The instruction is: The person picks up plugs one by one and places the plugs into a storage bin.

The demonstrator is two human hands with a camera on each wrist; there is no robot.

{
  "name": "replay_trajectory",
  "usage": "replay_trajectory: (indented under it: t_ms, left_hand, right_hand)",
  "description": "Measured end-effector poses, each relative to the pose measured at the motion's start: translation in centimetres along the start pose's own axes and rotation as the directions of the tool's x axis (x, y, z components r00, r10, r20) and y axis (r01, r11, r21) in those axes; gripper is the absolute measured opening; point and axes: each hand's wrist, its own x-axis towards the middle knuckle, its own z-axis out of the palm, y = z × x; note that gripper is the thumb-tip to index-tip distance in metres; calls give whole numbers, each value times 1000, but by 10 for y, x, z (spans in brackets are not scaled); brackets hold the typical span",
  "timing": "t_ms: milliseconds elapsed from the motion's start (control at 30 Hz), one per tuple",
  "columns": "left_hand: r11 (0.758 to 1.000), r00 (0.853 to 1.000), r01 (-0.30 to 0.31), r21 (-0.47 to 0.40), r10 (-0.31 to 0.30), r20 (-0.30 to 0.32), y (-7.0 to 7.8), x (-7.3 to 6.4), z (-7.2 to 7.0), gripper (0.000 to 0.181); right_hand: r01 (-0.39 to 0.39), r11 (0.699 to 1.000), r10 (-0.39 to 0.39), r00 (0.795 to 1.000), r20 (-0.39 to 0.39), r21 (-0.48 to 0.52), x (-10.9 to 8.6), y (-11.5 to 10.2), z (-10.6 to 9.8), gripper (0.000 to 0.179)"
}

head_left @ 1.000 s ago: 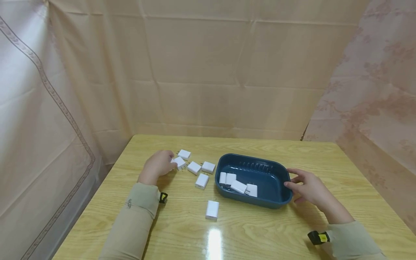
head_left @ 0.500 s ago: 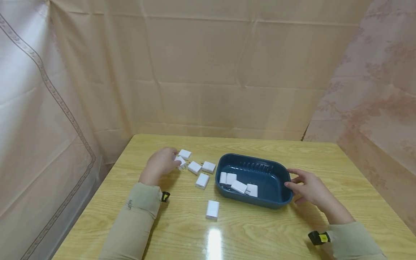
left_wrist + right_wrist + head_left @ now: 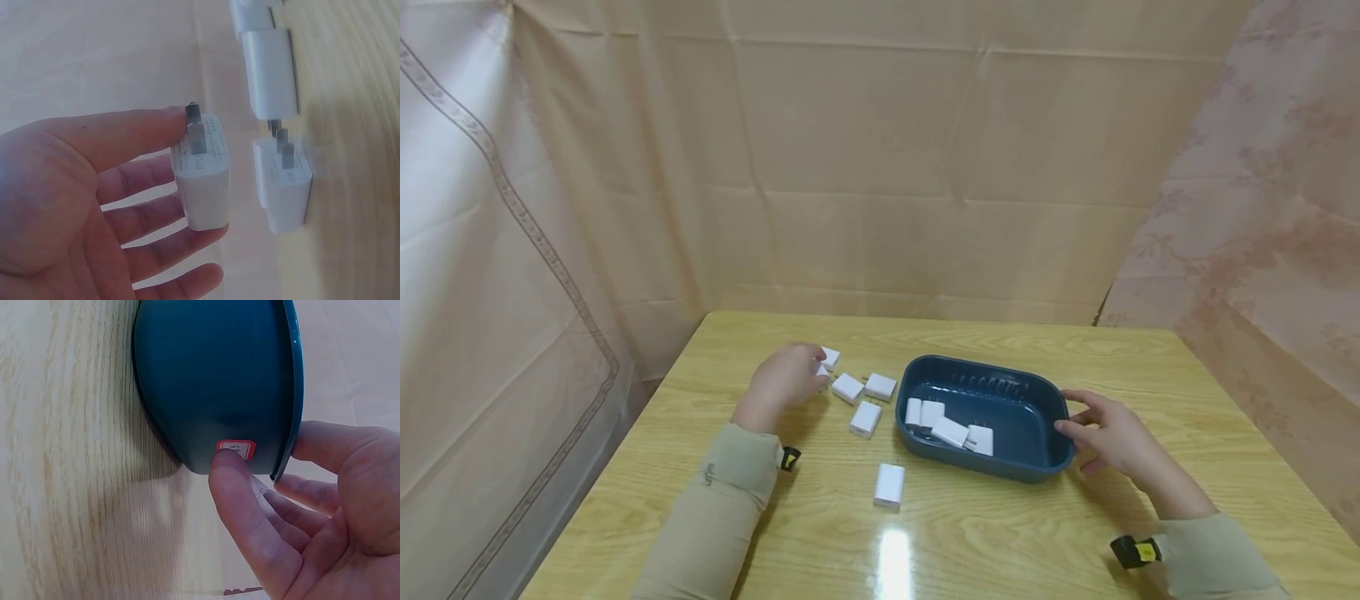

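My left hand [image 3: 786, 379] pinches a white plug-in charger [image 3: 203, 194] between thumb and fingers, its metal prongs pointing at the left wrist camera. From the head view the hand hides most of it. Right beside it is another white charger [image 3: 289, 194], with a further charger [image 3: 270, 75] beyond that in the left wrist view. My right hand [image 3: 1112, 433] grips the right end of a dark blue plastic basket [image 3: 1033, 475]; one digit presses the outer wall by a small red-edged sticker [image 3: 236, 449], another lies at the rim. Several white chargers [image 3: 950, 432] lie inside, toward its left.
Between left hand and basket, loose chargers [image 3: 847, 388] lie on the wood-grain table [image 3: 1030, 542]. A single charger [image 3: 889, 485] lies nearer the front, by a bright reflection. Cloth curtains [image 3: 865, 167] stand behind the table and at both sides.
My left hand has shifted a little to the right, covering more of the far-left chargers. The right hand and the basket stay where they were.
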Motion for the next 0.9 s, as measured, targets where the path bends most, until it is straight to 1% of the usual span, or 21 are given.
replay_trajectory:
  t_ms: [233, 433, 633, 800, 900]
  left_hand:
    - [999, 999, -51, 6, 51, -7, 14, 1, 1, 44]
    - [998, 998, -66, 17, 66, -5, 28, 2, -1, 43]
    - [993, 994, -106, 45, 106, 6, 41, 4, -2, 44]
    - [992, 993, -117, 46, 116, 25, 45, 5, 2, 43]
    - [993, 993, -110, 40, 109, 45, 46, 4, 6, 42]
  right_hand:
    - [2, 1000, -2, 1000, -6, -2, -1, 2, 0, 67]
    - [10, 1000, -10, 1000, -6, 0, -2, 2, 0, 68]
    - [9, 1000, -9, 1000, -8, 14, -4, 2, 0, 69]
    - [7, 999, -7, 1000, -6, 32, -3, 2, 3, 70]
    - [-2, 999, 2, 1000, -3, 38, -3, 4, 4, 71]
